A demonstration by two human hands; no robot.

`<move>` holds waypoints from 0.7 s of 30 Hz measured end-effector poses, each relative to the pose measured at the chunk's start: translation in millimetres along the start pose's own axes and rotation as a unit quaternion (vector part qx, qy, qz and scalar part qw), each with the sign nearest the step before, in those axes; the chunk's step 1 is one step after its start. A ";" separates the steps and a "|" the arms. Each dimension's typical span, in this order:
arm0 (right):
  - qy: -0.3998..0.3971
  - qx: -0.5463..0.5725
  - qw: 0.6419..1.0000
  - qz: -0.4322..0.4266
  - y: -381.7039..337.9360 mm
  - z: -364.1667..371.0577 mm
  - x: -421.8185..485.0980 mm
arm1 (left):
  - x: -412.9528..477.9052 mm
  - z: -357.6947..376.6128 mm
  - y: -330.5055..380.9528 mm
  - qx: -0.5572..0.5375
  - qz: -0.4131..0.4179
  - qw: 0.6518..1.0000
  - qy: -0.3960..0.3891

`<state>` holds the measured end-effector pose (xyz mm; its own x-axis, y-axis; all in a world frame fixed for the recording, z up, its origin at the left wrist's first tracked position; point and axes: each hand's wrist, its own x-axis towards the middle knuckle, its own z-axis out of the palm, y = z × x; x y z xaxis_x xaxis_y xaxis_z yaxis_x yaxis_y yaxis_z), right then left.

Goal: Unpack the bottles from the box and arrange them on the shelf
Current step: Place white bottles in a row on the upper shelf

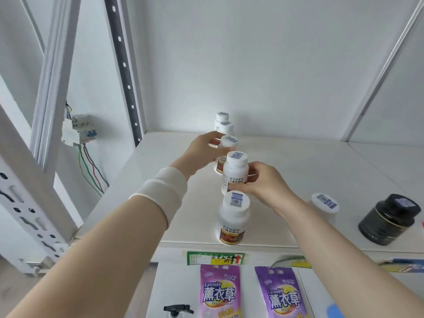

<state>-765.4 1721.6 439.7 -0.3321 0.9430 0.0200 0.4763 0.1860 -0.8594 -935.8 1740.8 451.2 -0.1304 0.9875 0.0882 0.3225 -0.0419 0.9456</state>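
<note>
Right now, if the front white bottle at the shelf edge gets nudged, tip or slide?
The front white bottle is tall for its base, so a high nudge likely tips it. It stands close to the shelf edge, so it could fall off. The smooth surface probably lets it slide.

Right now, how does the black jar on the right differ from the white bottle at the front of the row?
The black jar is dark and squat; the front white bottle is white and taller for its width. The jar stands alone at the right of the shelf; the bottle heads a row running to the back. The bottle's front label is readable; the jar's is not. Both stand upright, untouched, with a sticker on the cap.
</note>
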 end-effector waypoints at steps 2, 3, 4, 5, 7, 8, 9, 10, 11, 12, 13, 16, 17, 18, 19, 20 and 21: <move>0.001 0.000 1.000 0.011 2.5 1.4 1.4 | 5.1 2.6 -3.9 0.000 0.005 1.000 -0.009; 0.002 -0.001 1.000 0.016 3.5 1.9 1.8 | 7.6 3.9 -6.1 0.002 0.005 1.000 -0.009; 0.001 -0.004 1.000 0.020 4.1 2.4 1.9 | 9.9 5.1 -8.5 0.005 0.006 1.000 -0.006; -0.002 -0.007 1.000 0.023 4.3 3.0 1.6 | 11.3 6.2 -10.3 0.009 0.007 1.000 -0.003; -0.006 -0.013 0.999 0.030 4.2 4.9 0.1 | 14.6 8.1 -13.9 0.012 0.010 1.000 -0.002; -0.006 -0.018 0.999 0.033 4.3 5.7 -0.6 | 16.3 8.8 -16.0 0.010 0.009 1.000 0.000; -0.006 -0.024 0.999 0.034 4.3 6.4 -1.3 | 17.1 9.2 -17.6 0.008 0.008 1.000 0.000; -0.005 -0.028 0.999 0.034 4.2 7.1 -1.9 | 17.6 9.6 -18.8 0.006 0.007 1.000 0.000; -0.006 -0.032 0.999 0.033 3.8 7.8 -2.7 | 17.9 10.1 -19.8 0.006 0.008 1.000 0.000; -0.006 -0.033 0.999 0.033 3.6 8.4 -3.6 | 17.5 10.7 -20.1 0.008 0.009 1.000 0.002; -0.006 -0.032 0.999 0.031 3.3 9.1 -4.5 | 16.8 11.6 -19.5 0.013 0.010 1.000 0.003; -0.011 -0.033 0.999 0.030 1.9 9.1 -6.2 | 12.1 12.3 -12.6 0.032 0.008 0.999 0.001; -0.017 -0.032 0.999 0.029 0.8 7.4 -6.6 | 10.4 10.5 -9.4 0.036 0.003 0.999 0.001; -0.022 -0.026 0.999 0.029 -0.8 4.4 -7.4 | 8.4 7.5 -5.3 0.043 -0.002 0.999 0.002; -0.025 -0.017 0.999 0.030 -3.1 0.0 -8.3 | 6.1 3.6 -0.2 0.054 -0.002 0.998 0.007; -0.023 -0.009 0.999 0.028 -6.6 -5.7 -9.4 | 3.5 -1.0 6.1 0.070 0.004 0.997 0.017; -0.018 -0.008 1.000 0.024 -12.0 -12.4 -11.4 | 0.5 -6.2 13.4 0.088 0.015 0.995 0.035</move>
<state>-757.3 1712.1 456.1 -0.3372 0.9406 -0.0402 0.5058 0.1449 -0.8504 -937.4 1739.9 465.8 -0.1824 0.9728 0.1425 0.4863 -0.0367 0.8730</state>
